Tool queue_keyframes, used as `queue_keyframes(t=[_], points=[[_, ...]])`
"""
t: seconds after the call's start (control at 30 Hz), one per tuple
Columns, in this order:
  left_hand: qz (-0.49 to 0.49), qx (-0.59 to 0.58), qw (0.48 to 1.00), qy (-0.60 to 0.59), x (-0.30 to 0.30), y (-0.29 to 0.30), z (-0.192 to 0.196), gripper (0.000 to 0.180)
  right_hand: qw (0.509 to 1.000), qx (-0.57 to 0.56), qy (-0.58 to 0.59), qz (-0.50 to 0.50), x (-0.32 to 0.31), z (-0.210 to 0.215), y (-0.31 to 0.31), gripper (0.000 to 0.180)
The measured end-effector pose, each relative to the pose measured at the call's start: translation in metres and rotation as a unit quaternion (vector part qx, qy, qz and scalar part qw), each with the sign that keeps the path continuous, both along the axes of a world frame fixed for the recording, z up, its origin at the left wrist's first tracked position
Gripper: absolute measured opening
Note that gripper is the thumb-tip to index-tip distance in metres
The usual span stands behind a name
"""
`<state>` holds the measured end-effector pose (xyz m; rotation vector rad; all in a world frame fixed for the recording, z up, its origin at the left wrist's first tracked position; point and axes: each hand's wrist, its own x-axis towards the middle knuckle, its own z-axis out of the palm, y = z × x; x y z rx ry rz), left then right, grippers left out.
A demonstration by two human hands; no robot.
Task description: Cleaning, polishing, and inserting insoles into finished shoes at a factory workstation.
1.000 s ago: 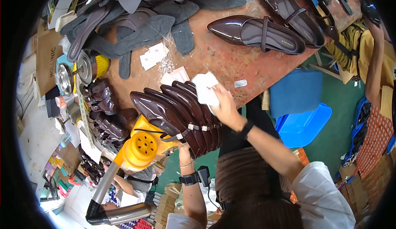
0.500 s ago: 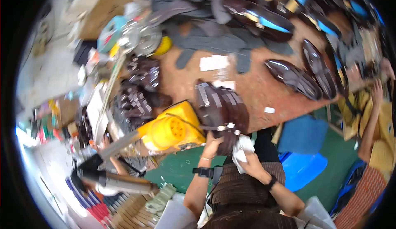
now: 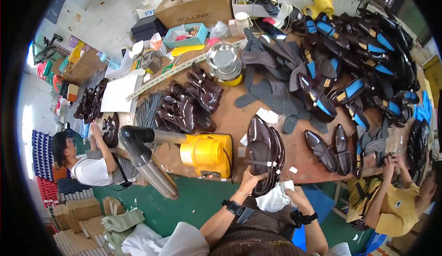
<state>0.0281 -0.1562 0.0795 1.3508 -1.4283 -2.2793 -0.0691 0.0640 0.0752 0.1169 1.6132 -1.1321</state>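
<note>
At the near table edge, my left hand is closed around the heel end of a glossy dark brown strap shoe. It is pressed close against more shoes of the same kind, and how many cannot be told. A white cloth is bunched in my right hand, just beside and below the heel. Small pale beads or fittings show on the strap. To the right, a separate pair of dark brown shoes lies on the table.
A yellow blower with a black-and-grey nozzle stands left of my hands. Behind it sit a cluster of brown shoes and a steel bowl. Grey insoles and a big shoe pile cover the far right. Co-workers sit at both sides.
My view has swung and sharpened, showing more of the table's far side. The cloth now sits lower beside the heel. My left hand keeps its grip on the shoe.
</note>
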Motion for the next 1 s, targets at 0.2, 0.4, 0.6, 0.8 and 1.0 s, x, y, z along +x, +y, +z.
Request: queue_keyframes(t=[0.2, 0.4, 0.6, 0.8, 1.0], points=[[0.13, -0.043, 0.984, 0.11, -0.06, -0.069, 0.083, 0.052, 0.981, -0.094, 0.131, -0.106, -0.102, 0.053, -0.044, 0.022], [0.328, -0.278, 0.891, 0.144, -0.092, -0.207, 0.168, 0.053, 0.951, -0.228, 0.204, -0.042, -0.183, 0.136, -0.168, 0.02], [0.389, -0.585, 0.674, -0.228, -0.071, -0.327, 0.16, 0.084, 0.896, -0.355, 0.267, 0.017, -0.227, 0.166, -0.358, 0.023], [0.197, -0.377, 0.671, -0.608, -0.047, -0.39, 0.037, 0.085, 0.79, -0.318, 0.518, 0.081, -0.226, 0.117, -0.408, 0.07], [0.173, -0.328, 0.611, -0.699, -0.075, -0.413, -0.038, 0.125, 0.913, -0.143, 0.36, 0.13, -0.197, 0.029, -0.178, 0.03]])
